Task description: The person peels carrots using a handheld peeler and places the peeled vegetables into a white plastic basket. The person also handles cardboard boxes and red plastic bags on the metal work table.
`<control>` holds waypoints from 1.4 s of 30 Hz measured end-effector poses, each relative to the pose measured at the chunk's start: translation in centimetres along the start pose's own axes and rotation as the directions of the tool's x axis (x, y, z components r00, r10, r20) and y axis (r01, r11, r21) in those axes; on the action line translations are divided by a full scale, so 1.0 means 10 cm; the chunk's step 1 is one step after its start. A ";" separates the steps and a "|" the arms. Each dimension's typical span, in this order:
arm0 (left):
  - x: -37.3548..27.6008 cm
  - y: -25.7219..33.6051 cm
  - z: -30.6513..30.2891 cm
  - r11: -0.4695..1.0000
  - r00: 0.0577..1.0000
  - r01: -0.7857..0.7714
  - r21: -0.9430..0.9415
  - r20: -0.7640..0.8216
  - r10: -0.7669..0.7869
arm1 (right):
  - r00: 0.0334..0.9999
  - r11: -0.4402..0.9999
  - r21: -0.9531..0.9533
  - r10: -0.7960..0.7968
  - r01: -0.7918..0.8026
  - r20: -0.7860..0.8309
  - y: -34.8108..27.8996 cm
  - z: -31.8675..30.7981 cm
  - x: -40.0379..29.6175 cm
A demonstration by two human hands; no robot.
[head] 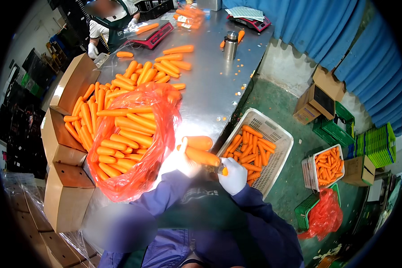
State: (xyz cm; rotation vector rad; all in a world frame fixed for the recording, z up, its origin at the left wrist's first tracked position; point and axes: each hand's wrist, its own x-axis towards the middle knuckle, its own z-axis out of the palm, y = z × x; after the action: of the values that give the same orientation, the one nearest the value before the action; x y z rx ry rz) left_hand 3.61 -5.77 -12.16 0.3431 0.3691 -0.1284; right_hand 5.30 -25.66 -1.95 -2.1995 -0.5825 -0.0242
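Note:
My white-gloved left hand (187, 164) grips two carrots near the front edge of the steel table. One carrot (199, 143) lies above the other carrot (202, 156), whose thick end points at my right hand (233, 177). That hand, also gloved in white, is closed around a small tool (224, 171) with an orange part, close to the carrot's end; the glove hides most of it. Left of my hands, an open red plastic bag (167, 134) is full of carrots. Many loose carrots (87, 115) are heaped beside and beyond it.
A white plastic crate (281, 147) with carrots stands to the right below the steel table (207, 90). Open cardboard boxes (68, 191) line the left side. Farther back are a steel flask (231, 47), two scales, bagged carrots (189, 16) and a co-worker (115, 30).

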 end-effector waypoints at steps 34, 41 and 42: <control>-0.48 3.08 -0.54 0.589 0.252 -0.673 0.448 -0.609 0.752 | 0.888 0.883 0.405 -0.366 0.237 0.279 -0.76 2.05 1.68; -0.13 2.99 -0.79 0.467 0.182 -0.648 0.602 -0.473 0.862 | 0.918 0.995 -0.011 -0.092 0.104 0.387 -0.79 2.79 1.78; -0.20 2.95 -0.69 0.456 0.197 -0.690 0.562 -0.460 0.866 | 0.917 0.993 0.001 -0.111 0.120 0.382 -0.74 2.80 1.78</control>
State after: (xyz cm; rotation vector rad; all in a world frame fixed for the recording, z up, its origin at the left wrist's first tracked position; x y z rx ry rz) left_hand 4.90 24.37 -8.44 0.8045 0.9218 1.0894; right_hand 13.10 6.18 -10.84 -2.2010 -0.9324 0.3461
